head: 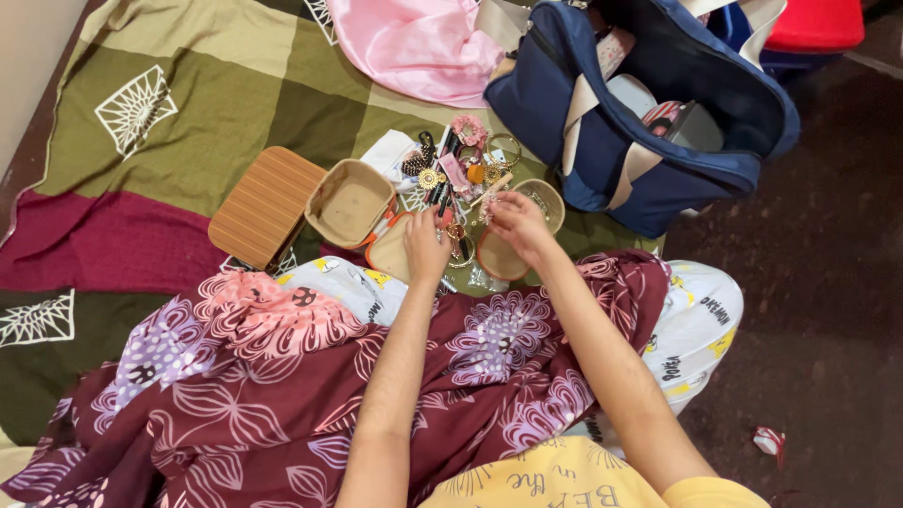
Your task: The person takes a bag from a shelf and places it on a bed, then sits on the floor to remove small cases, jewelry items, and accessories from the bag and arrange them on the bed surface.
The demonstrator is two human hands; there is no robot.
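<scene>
Both hands meet in the middle of the frame over a pile of small jewelry (461,174) spread on the green blanket (188,113), easy to pick from. The left hand (425,246) rests with curled fingers on a flat tan lid (390,254). The right hand (519,226) pinches something tiny; I cannot tell what. An open tan box (350,202) sits just left.

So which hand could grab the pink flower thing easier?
Probably the right hand: it sits closer below the pink flower piece, fingers already in the trinket pile. The left hand lies lower, over a small tan lid.
</scene>
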